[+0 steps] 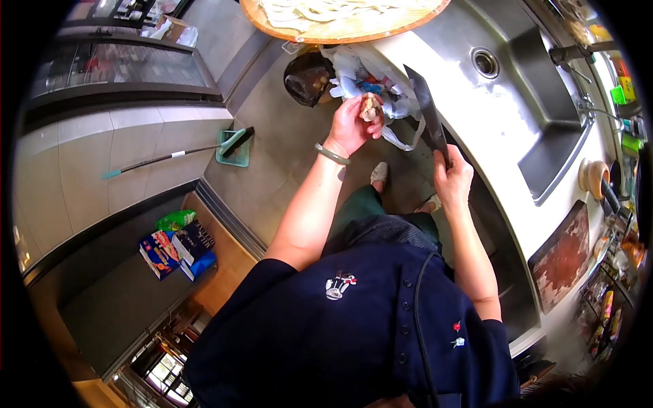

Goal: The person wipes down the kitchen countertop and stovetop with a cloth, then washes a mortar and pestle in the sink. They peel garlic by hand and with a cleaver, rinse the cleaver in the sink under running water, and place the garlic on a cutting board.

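My left hand [354, 126], with a bangle on its wrist, is closed around a small pale, brownish piece of food [371, 107], perhaps ginger; its exact kind is unclear. Below it and a little beyond hang white plastic bags [347, 68] with mixed contents, beside a black bag [309, 78]. My right hand [454, 178] grips the handle of a large dark-bladed cleaver [427, 109], whose blade points away from me along the counter's edge. The two hands are apart.
A white counter [469, 129] with a steel sink [500, 95] curves along the right, bearing a stained cutting board [563, 255]. A woven tray [347, 30] of pale strips lies at the top. A broom [197, 151] and dustpan [233, 158] are at left.
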Demonstrator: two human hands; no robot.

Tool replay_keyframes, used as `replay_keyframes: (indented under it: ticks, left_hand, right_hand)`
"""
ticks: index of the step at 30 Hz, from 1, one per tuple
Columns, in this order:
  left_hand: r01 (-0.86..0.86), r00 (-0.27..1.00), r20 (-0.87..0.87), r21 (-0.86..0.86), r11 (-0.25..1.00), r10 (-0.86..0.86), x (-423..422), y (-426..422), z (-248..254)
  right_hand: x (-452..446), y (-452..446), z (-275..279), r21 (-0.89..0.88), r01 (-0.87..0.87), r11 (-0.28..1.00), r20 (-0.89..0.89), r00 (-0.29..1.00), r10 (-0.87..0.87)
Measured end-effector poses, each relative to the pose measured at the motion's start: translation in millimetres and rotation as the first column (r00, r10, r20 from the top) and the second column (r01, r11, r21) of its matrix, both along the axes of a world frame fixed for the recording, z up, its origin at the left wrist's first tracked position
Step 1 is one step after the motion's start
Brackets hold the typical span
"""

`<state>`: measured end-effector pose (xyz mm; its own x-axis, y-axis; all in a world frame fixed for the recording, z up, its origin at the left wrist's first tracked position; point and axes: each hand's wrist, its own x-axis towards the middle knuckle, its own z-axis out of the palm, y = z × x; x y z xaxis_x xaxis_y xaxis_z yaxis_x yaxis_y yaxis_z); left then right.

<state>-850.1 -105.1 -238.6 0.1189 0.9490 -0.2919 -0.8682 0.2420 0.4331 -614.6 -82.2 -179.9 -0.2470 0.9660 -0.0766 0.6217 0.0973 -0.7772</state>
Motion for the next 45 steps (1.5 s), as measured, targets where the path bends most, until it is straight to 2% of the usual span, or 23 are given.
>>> replay_keyframes:
  ticks: [3, 5, 11, 13, 14, 15, 17, 19, 21, 22, 25, 27, 30, 32, 35, 39, 40, 41, 45]
  left_hand:
    - [-0.007, 0.996, -0.088, -0.003, 1.0, 0.007, 14.8, 1.6, 11.4]
    - [0.064, 0.994, -0.089, 0.083, 0.994, -0.057, 25.2, 5.3, 18.0]
    - [0.151, 0.984, -0.115, 0.171, 0.974, -0.132, 95.7, 26.5, 44.6]
    - [0.172, 0.983, -0.095, 0.214, 0.962, -0.155, 123.3, 33.4, 53.8]
    - [0.17, 0.978, -0.15, 0.194, 0.966, -0.142, 138.7, 34.5, 61.9]
    - [0.177, 0.97, -0.197, 0.173, 0.969, -0.142, 159.0, 35.3, 68.9]
    - [0.191, 0.958, -0.241, 0.121, 0.974, -0.157, 202.5, 37.6, 84.0]
    - [0.275, 0.918, -0.33, 0.126, 0.953, -0.221, 253.3, 43.7, 95.1]
    - [0.348, 0.896, -0.342, 0.146, 0.926, -0.283, 308.4, 51.4, 101.4]
    - [0.357, 0.873, -0.411, 0.168, 0.919, -0.264, 336.6, 53.1, 99.0]
    - [0.418, 0.781, -0.585, 0.229, 0.879, -0.219, 412.8, 50.6, 109.4]
    - [0.472, 0.767, -0.588, 0.248, 0.846, -0.256, 453.6, 46.6, 114.0]
    - [0.474, 0.783, -0.565, 0.273, 0.837, -0.259, 495.4, 42.0, 121.6]
    - [0.435, 0.828, -0.512, 0.326, 0.839, -0.231, 511.9, 39.5, 121.2]
    - [0.47, 0.805, -0.531, 0.296, 0.832, -0.265, 518.9, 41.6, 121.5]
    - [0.413, 0.8, -0.57, 0.299, 0.86, -0.185, 521.9, 40.5, 130.3]
    - [0.462, 0.782, -0.571, 0.264, 0.847, -0.249, 515.5, 41.9, 126.5]
    - [0.452, 0.783, -0.573, 0.261, 0.853, -0.24, 511.6, 42.3, 125.6]
    - [0.408, 0.798, -0.571, 0.278, 0.87, -0.192, 490.6, 42.1, 123.4]
  right_hand:
    - [20.6, -5.1, 10.8, 0.035, 0.053, 0.998, -0.033, 0.998, -0.052]
    - [38.7, -10.9, 28.2, -0.035, 0.11, 0.993, 0.002, 0.994, -0.11]
    - [123.1, -30.3, 62.9, 0.072, 0.251, 0.965, -0.084, 0.966, -0.245]
    - [158.2, -37.3, 69.6, 0.023, 0.288, 0.957, -0.121, 0.951, -0.283]
    - [176.6, -41.8, 72.4, 0.009, 0.319, 0.948, -0.157, 0.936, -0.314]
    - [196.4, -45.7, 79.8, 0.02, 0.352, 0.936, -0.149, 0.927, -0.345]
    - [241.6, -55.3, 98.6, 0.155, 0.393, 0.906, -0.085, 0.919, -0.385]
    - [298.4, -67.1, 106.6, 0.158, 0.487, 0.859, -0.045, 0.873, -0.486]
    - [360.2, -79.1, 103.2, 0.255, 0.547, 0.798, 0.018, 0.822, -0.569]
    - [391.5, -85.2, 98.8, 0.258, 0.576, 0.775, 0.075, 0.788, -0.611]
    - [483.8, -103.1, 64.0, 0.403, 0.552, 0.73, 0.202, 0.724, -0.66]
    - [529.3, -110.7, 45.0, 0.423, 0.548, 0.722, 0.324, 0.652, -0.685]
    - [572.3, -106.4, 25.4, 0.428, 0.533, 0.73, 0.41, 0.606, -0.682]
    - [586.5, -100.4, 21.1, 0.43, 0.522, 0.737, 0.423, 0.605, -0.675]
    - [595.0, -90.3, 16.7, 0.461, 0.466, 0.755, 0.464, 0.599, -0.653]
    - [595.7, -86.6, 9.1, 0.457, 0.412, 0.788, 0.528, 0.588, -0.613]
    - [596.4, -87.5, 5.2, 0.479, 0.394, 0.785, 0.526, 0.586, -0.615]
    - [594.5, -87.3, 4.7, 0.501, 0.373, 0.781, 0.526, 0.585, -0.617]
    - [570.7, -78.5, 32.9, 0.532, 0.354, 0.769, 0.567, 0.526, -0.634]
